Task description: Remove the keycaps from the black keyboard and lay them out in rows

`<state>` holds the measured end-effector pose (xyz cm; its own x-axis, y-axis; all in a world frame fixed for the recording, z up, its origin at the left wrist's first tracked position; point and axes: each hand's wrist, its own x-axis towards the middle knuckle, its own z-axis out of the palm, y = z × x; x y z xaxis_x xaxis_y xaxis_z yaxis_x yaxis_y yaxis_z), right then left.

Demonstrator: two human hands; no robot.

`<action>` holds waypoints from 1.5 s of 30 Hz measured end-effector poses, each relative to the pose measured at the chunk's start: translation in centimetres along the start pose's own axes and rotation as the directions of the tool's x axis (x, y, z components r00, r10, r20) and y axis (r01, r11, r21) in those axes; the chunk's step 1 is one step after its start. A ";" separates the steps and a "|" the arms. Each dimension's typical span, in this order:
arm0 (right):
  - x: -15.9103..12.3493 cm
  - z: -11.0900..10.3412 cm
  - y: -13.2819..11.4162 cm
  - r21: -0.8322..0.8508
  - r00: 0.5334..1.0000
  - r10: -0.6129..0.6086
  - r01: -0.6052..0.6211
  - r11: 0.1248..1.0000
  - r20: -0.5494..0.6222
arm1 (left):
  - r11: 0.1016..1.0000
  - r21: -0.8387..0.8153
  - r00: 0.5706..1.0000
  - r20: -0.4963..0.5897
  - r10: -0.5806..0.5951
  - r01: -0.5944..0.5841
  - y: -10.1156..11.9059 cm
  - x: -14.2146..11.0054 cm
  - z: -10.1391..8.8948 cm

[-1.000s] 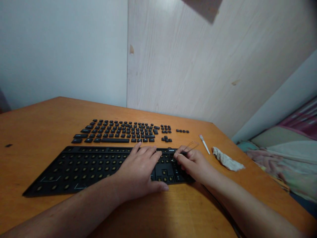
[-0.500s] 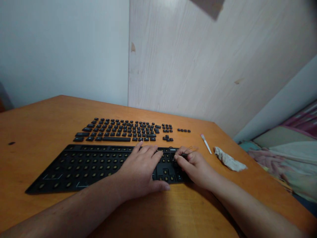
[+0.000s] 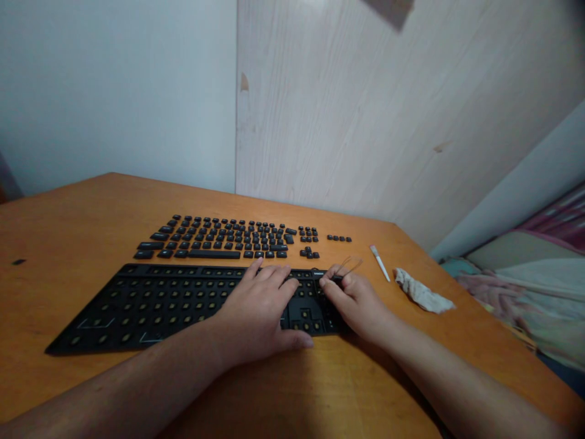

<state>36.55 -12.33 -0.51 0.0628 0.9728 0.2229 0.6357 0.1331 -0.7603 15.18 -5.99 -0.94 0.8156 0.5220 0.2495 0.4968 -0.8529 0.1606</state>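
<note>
A black keyboard point(image 3: 173, 299) lies on the table, most of its keycaps off and the switch stems bare. My left hand point(image 3: 260, 299) rests flat across its middle, fingers spread and thumb over the front edge. At the number-pad end, my right hand point(image 3: 351, 299) is closed in a pinch on a wire keycap puller point(image 3: 351, 266). Two thin wire loops stick up beyond the fingers; the rest of the puller is mostly hidden. The fingertips are low over the number pad, and whether they touch it I cannot tell.
Behind the keyboard, loose keycaps point(image 3: 214, 239) are laid out in keyboard order, with a short row of keycaps point(image 3: 339, 238) to the right. A white brush point(image 3: 380, 264) and a crumpled cloth point(image 3: 423, 291) lie at the right. One small black piece point(image 3: 19, 262) is far left.
The view shifts slightly. My left hand stays on the keyboard. My right hand keeps its pinch at the number pad, with the wire loops tilting a little.
</note>
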 end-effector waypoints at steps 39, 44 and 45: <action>-0.7 0.1 -1.6 0.173 0.964 -0.258 0.267 0.948 -0.071 | 0.469 -0.881 0.973 -0.061 -0.225 0.053 1.6 1.5 0.2; -0.9 0.3 -1.3 0.135 0.935 -0.351 0.356 0.925 -0.056 | 0.311 -0.940 0.937 0.025 -0.348 0.141 1.6 1.9 0.5; -1.0 0.4 -1.2 0.133 0.929 -0.366 0.370 0.919 -0.055 | 0.295 -0.943 0.934 0.040 -0.354 0.153 1.5 2.0 0.5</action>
<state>35.43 -13.37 -0.03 -0.1320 0.8446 0.5189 0.5057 0.5076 -0.6976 17.68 -6.25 -0.72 0.5980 0.7896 0.1377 -0.0087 -0.1654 0.9862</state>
